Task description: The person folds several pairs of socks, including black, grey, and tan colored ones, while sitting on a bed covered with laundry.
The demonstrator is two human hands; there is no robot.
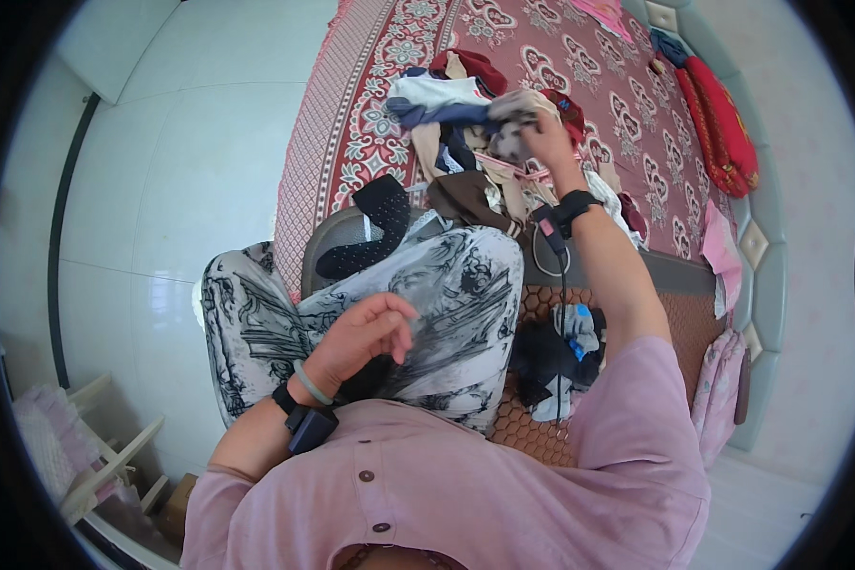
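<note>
No words, numbers or signs can be read here. The dark red cloth (569, 118) on the bed (636, 123) bears a small blue mark, and the grey cloth (574, 326) on the brown mat (532, 427) shows bright blue patches, but both are too small to tell as letters or plain decoration. The patterned cloth (510, 142) is blurred, and no lettering can be made out on it or on the dark wrist devices (311, 429).
</note>
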